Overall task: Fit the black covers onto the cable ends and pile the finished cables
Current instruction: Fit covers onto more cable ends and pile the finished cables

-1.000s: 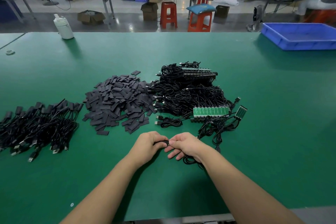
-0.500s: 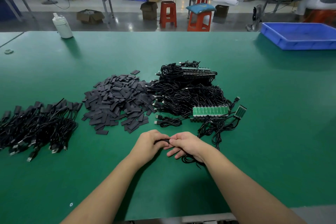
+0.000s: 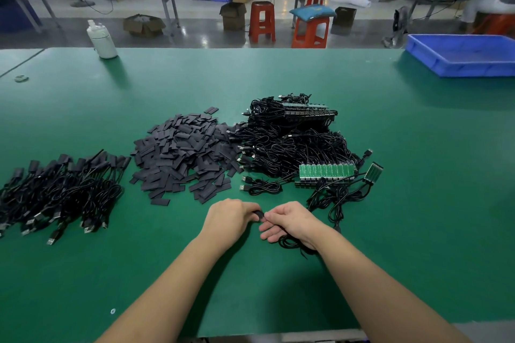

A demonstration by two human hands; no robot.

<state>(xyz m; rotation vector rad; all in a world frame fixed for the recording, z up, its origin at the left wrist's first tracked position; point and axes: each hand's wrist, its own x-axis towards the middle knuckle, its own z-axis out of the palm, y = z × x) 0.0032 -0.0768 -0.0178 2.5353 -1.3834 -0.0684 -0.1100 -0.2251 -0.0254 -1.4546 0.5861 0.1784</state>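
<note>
My left hand [image 3: 230,218] and my right hand [image 3: 289,221] meet low in the middle of the green table. Between them a small black cover [image 3: 258,215] shows, pinched by my left fingers. My right hand holds the end of a black cable [image 3: 291,243] whose coil lies under its wrist; the end itself is hidden. A heap of loose black covers [image 3: 184,150] lies just beyond. To its right sits a tangle of bare cables [image 3: 289,142] with green circuit-board ends [image 3: 326,171]. The pile of covered cables [image 3: 55,192] lies at the left.
A white bottle [image 3: 101,40] stands at the far left edge of the green table [image 3: 418,175]. A blue tray [image 3: 462,54] sits at the far right. Two coiled cables [image 3: 262,186] lie near my hands. Red stools and workbenches stand beyond the table.
Both hands stay together in the same spot; only the fingers shift slightly around the cover and cable end.
</note>
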